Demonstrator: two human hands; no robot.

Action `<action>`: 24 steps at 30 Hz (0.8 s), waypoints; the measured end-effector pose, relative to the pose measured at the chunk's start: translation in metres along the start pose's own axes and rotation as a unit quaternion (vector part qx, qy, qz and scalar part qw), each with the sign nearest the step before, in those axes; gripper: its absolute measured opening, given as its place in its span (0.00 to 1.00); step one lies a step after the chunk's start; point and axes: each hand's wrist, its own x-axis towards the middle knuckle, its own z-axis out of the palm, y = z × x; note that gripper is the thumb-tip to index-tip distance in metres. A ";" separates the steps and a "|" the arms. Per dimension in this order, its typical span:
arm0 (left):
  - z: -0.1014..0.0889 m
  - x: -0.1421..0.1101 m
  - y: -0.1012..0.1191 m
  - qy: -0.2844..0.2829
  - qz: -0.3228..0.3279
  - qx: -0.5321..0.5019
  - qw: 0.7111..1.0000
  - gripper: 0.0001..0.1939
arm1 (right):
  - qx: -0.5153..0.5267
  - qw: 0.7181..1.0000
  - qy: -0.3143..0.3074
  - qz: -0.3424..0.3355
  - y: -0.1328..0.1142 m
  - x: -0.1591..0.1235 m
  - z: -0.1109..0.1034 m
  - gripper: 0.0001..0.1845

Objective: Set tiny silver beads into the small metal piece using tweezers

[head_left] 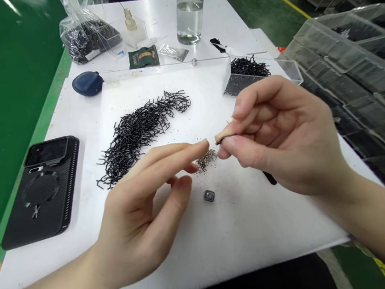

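Observation:
My right hand [282, 139] pinches a small, thin black bent piece [225, 138] between thumb and index finger, above the white work mat [205, 254]. Close to it on the left, my left hand [150, 200] has its fingers stretched out and its thumb apart, holding nothing. Beneath and between the fingertips lies a little heap of tiny metallic bits [207, 160]. A small dark grey square block [209, 196] sits on the mat just below the heap. Farther left spreads a long pile of black bent pieces [142, 131], partly covered by my left hand.
A black phone [44, 189] and a dark blue rounded object [87, 83] lie at left. Behind are a plastic bag [86, 36], a green packet [143, 57] and a bottle of clear liquid [190, 17]. A clear box [247, 75] holds black pieces; stacked bins [351, 75] stand at right.

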 end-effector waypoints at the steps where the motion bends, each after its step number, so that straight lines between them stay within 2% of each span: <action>1: 0.001 0.000 0.001 0.016 -0.005 -0.010 1.000 0.30 | 0.024 0.999 -0.008 0.024 0.000 0.000 0.000 0.18; 3: 0.003 0.000 0.001 0.048 -0.011 -0.023 0.999 0.26 | 0.084 0.992 -0.044 0.088 0.001 0.001 0.001 0.19; 6: 0.006 0.002 0.000 0.070 -0.007 -0.035 0.997 0.20 | 0.165 0.962 -0.113 0.188 0.005 0.003 0.001 0.20; 9: 0.007 0.003 0.000 0.076 -0.003 -0.045 0.996 0.17 | 0.197 0.943 -0.136 0.230 0.007 0.002 0.001 0.22; 16: 0.004 0.004 0.001 0.070 -0.020 -0.026 0.997 0.15 | 0.224 0.927 -0.158 0.256 0.007 0.002 0.002 0.23; 24: 0.000 0.004 0.000 0.060 -0.021 -0.042 0.997 0.17 | 0.172 0.946 -0.137 0.238 0.006 0.002 0.001 0.23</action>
